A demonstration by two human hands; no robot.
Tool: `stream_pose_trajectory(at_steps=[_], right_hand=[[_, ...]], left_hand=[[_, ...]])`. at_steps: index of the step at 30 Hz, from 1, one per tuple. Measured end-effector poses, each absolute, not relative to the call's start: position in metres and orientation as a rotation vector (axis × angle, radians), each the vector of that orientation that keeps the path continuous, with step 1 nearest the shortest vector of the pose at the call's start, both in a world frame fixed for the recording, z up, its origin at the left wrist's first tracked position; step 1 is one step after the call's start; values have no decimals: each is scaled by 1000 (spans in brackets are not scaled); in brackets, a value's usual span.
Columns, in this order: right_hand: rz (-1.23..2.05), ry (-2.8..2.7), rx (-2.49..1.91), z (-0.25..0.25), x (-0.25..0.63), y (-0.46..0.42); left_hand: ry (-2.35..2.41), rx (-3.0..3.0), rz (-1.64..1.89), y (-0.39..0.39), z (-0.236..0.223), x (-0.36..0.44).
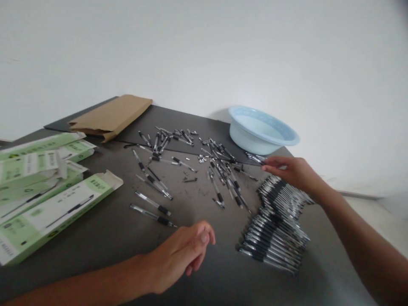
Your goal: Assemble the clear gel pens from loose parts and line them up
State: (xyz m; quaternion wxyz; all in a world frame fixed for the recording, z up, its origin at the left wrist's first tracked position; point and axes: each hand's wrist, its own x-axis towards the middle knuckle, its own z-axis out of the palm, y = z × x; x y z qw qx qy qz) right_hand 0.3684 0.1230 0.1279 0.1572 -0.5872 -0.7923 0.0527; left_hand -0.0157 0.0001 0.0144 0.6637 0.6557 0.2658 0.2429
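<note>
My right hand [288, 170] reaches out over the table's right side, thumb and fingers pinching the end of a clear pen with dark parts [254, 158]. It is just above a stack of pens [282, 195] with black grips, laid side by side. A second row of pens [270, 242] lies nearer to me. Low in the middle, my left hand [188, 250] hovers with its fingers curled in and thumb against them; no object shows in it. Near its knuckles lie two loose pens [149, 214] [152, 202].
Scattered pens and pen parts [223, 170] cover the table's middle, with another loose pile [164, 140] farther back. A light blue basin [263, 131] stands at the back right by the wall. Green-and-white pen boxes [60, 216] lie at left, a brown paper envelope [114, 114] behind them.
</note>
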Motion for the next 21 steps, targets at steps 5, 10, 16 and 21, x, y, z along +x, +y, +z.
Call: stream_pose_trajectory(at_steps=[5,10,16,21], right_hand=[[64,-2464,-1669,102,395,157],[-27,-2480,-1721,72,423,176],[-139,-2428,-1807,51,449,200],[-153,-2426,-1822,37,456,220]], left_hand=[[621,1506,518,-2,15,-17],[682,1524,465,-4,24,-19],[682,1522,372,-2,33,-21],[742,1582,297,2,38,-24]])
